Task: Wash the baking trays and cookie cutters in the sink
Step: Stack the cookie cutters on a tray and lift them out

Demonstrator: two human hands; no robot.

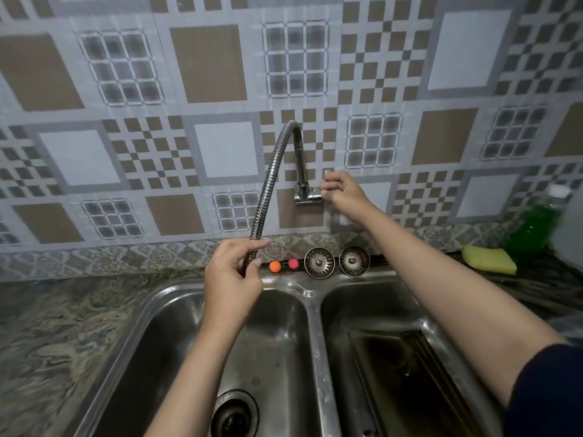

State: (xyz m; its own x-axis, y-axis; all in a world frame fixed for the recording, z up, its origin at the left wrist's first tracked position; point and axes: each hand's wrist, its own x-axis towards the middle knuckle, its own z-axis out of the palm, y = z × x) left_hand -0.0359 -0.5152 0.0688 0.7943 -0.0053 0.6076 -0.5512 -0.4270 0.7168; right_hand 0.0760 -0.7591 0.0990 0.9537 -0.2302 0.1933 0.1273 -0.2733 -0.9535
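Left hand (pixel 232 275), centre of frame: fingers and thumb curled round the lower end of the flexible metal faucet hose (pixel 268 181), holding its outlet over the left basin (pixel 176 342) of the double sink. The outlet itself is hidden behind the hand. No water stream is visible.

Right hand (pixel 342 192), right of centre and higher: reaches to the chrome tap body (pixel 307 193) mounted on the patterned wall, fingers bent at the tap's handle. The handle is mostly hidden, so I cannot tell whether the fingers actually pinch it or only touch it.

The hands are well apart, one at each end of the faucet.

Task items: one dark baking tray (pixel 410 373) lies in the right basin, lower right of frame, leaning along the basin floor. No cookie cutters can be made out; they may be out of view. The left basin shows only its drain (pixel 233 414) and a few droplets along the divider.

Along the sink's back edge: two metal strainer baskets (pixel 336 261), an orange ball (pixel 275 266) and a pink ball (pixel 293 263). At right edge of frame: a yellow sponge (pixel 489 259) and a bottle of green dish liquid (pixel 533 225), neither in hand.

Judgement on progress: early stage. The tray is in the sink but the sponge and soap lie untouched, so washing proper appears not yet begun. Current step looks like setting the spout and water. Left: wetting, scrubbing and rinsing tray and cutters.
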